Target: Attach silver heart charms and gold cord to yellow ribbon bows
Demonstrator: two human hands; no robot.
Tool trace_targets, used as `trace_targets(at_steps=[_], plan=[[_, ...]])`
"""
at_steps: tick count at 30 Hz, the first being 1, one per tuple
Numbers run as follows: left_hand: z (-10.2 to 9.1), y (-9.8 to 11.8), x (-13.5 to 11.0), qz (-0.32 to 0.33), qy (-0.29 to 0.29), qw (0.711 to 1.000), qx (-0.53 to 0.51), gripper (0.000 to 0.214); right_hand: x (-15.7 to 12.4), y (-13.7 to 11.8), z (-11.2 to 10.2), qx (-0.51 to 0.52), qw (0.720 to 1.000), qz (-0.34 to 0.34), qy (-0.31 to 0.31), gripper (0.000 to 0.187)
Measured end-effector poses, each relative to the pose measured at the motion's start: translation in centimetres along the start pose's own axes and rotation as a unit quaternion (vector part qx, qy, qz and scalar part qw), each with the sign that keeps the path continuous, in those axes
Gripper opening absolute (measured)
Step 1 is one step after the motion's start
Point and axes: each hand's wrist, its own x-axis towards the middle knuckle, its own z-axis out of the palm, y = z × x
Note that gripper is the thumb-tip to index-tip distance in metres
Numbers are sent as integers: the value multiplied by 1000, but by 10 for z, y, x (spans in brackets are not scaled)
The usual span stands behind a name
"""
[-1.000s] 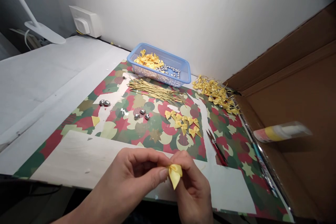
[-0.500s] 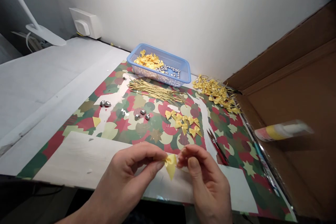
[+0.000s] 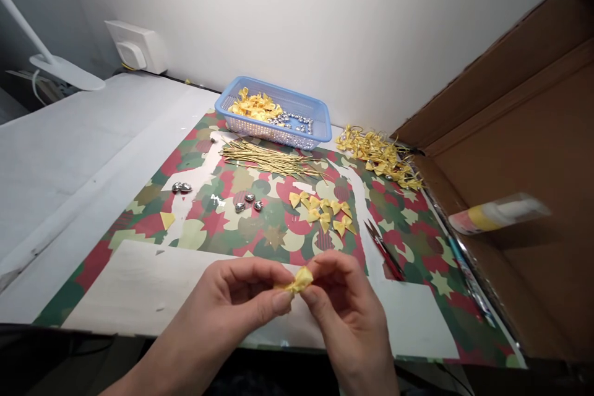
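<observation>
A small yellow ribbon bow (image 3: 302,279) is pinched between my two hands, just over the white sheet (image 3: 185,275) at the table's front. My left hand (image 3: 241,303) grips its left side with thumb and forefinger. On the other side, the thumb and fingers of my right hand (image 3: 346,309) close on its right loop. Part of the bow is hidden behind the fingertips. Beyond my hands lies a group of loose yellow bows (image 3: 325,219). To their left are a few silver beads (image 3: 249,198).
A blue basket (image 3: 297,97) holds more bows and silver beads. Gold twist ties (image 3: 269,159) lie before it. Finished-looking bows with ties (image 3: 378,154) are heaped at the right, near thread snips (image 3: 385,252), a glue bottle (image 3: 496,215) and a cardboard wall (image 3: 524,154).
My right hand has moved left and taken hold of the bow's right side. The bow has turned in my fingers. The camera view has shifted slightly.
</observation>
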Motion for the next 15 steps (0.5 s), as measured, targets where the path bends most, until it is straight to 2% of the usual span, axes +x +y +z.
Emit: trace_targets(at_steps=[2,5,7,10,12,13,15], plan=[[0,-1,-1,17,10,999,29,6,-2,-4,-5,-68,993,-88,30,30],[3,-2,-3,53,31,997,56,5,0,-14,-11,-179,965,-191,5,35],[5,-3,-3,80,45,994,67,4,3,-20,-9,-246,940,-236,-2,33],[7,-4,-1,106,59,989,84,6,4,-24,1,-312,898,-308,28,26],[7,-5,0,112,77,986,100,7,0,-25,9,-325,880,-341,60,22],[6,-5,0,115,88,983,111,7,-3,-25,11,-313,880,-347,85,21],[3,-6,1,126,112,977,128,6,-12,-25,11,-255,904,-327,108,23]])
